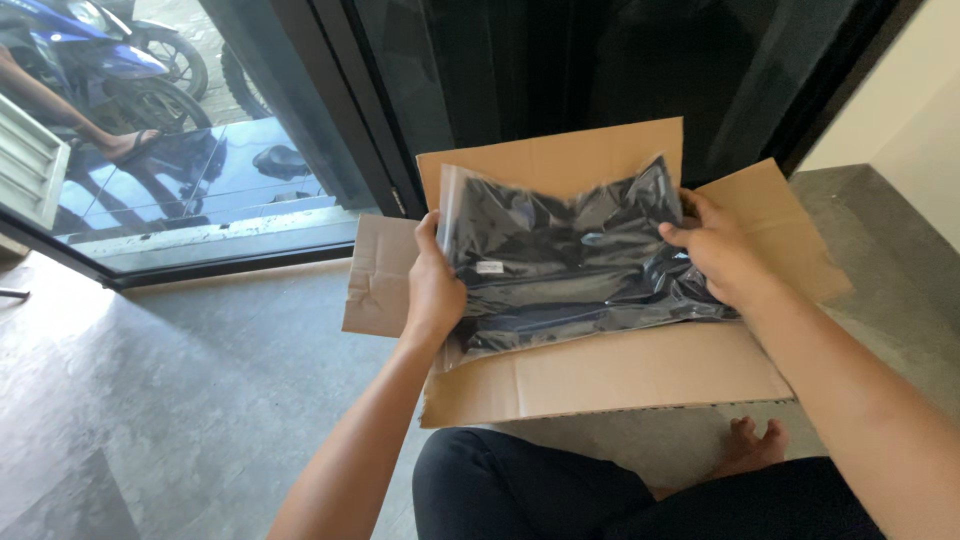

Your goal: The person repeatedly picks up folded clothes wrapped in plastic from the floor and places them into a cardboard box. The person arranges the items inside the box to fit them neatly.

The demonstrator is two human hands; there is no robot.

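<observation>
Your left hand (433, 290) grips the left edge of a clear plastic bag (575, 260) holding a folded black garment, thumb lying along the front and fingers wrapped behind. Your right hand (718, 252) holds the opposite edge, fingers curled over the upper right corner. Both hands are closed on the bag, one to each side, which keeps the slack, slippery film spread flat and level rather than sagging in the middle.

The bag sits between your hands, directly above the open cardboard box (610, 375); whether its underside rests on anything inside cannot be told, since the bag covers the opening. The film is glossy and creased and catches the light in streaks; a small pale label shows just right of your left thumb. The contents look soft and dark.

The box is plain brown corrugated board, matt, with all four flaps folded outward: one stands up beyond your hands, one lies toward you, one under each wrist. This leaves the mouth unobstructed.

Beneath the box is a smooth grey floor (180, 390). Beyond your left hand, a dark-framed glass door (230, 170) shows a blue motorbike (95, 60) outside. Your bare foot (755, 445) rests near your right forearm.
</observation>
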